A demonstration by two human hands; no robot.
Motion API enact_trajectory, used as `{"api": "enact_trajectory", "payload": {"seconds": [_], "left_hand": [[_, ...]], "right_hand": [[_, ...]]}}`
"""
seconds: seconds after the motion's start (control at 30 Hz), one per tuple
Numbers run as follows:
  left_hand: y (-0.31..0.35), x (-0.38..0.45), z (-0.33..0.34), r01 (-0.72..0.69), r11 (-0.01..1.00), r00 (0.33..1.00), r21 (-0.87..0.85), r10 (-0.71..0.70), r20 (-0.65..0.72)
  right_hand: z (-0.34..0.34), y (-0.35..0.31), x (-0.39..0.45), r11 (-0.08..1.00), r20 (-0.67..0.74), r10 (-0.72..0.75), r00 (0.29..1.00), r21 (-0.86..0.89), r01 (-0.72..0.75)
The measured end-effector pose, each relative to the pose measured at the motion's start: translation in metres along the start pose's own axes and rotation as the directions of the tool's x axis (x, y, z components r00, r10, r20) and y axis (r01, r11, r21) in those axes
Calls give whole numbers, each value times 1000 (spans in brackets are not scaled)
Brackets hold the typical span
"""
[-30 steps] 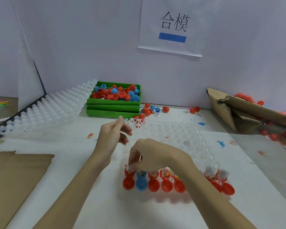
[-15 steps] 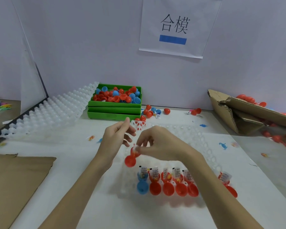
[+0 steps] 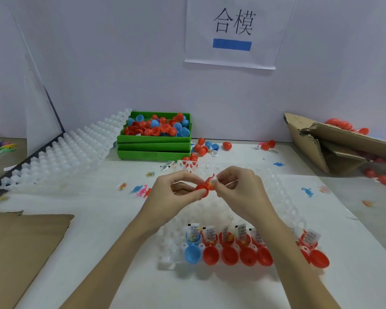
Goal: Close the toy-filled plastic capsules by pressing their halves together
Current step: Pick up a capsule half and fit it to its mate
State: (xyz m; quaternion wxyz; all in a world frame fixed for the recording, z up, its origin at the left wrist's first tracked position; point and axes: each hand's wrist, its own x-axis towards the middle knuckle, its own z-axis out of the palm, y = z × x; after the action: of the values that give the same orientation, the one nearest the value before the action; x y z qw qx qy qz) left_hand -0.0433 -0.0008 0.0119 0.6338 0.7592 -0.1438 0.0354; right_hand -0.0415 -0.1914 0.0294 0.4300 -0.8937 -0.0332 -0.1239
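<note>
An open red capsule (image 3: 206,186) hangs above the clear plastic tray (image 3: 283,197), held between both hands. My left hand (image 3: 174,195) pinches its lower red half. My right hand (image 3: 239,188) pinches the upper half, where a small packet and toy show. Along the tray's near edge stands a row of open capsules: one blue (image 3: 193,253) at the left, several red (image 3: 230,255) to its right, each with a white packet sticking up. One more open red capsule (image 3: 316,257) lies at the row's right end, beyond my right forearm.
A green bin (image 3: 154,150) full of red and blue capsule halves stands at the back. Stacked clear trays (image 3: 60,157) lean at the left. A torn cardboard box (image 3: 334,148) lies at the right, brown cardboard (image 3: 20,246) at the near left. Loose toys and capsules dot the table.
My right hand lifted a red capsule out of the row's left end and carried it up. My left hand came over and took hold of its other half.
</note>
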Motion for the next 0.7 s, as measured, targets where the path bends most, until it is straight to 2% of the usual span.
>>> {"api": "enact_trajectory", "payload": {"seconds": [0.13, 0.27, 0.4, 0.7], "left_hand": [[0, 1, 0, 56, 993, 998, -106, -59, -31], [0, 1, 1, 146, 962, 989, -233, -149, 4], [1, 1, 1, 159, 965, 987, -209, -155, 35], [1, 0, 3, 93, 978, 995, -188, -86, 44]], "right_hand": [[-1, -2, -1, 972, 37, 65, 997, 225, -72], [-7, -3, -4, 861, 138, 159, 978, 466, -206], [-7, -5, -6, 828, 141, 184, 973, 510, -231], [-7, -5, -9, 754, 160, 178, 971, 611, -239]]}}
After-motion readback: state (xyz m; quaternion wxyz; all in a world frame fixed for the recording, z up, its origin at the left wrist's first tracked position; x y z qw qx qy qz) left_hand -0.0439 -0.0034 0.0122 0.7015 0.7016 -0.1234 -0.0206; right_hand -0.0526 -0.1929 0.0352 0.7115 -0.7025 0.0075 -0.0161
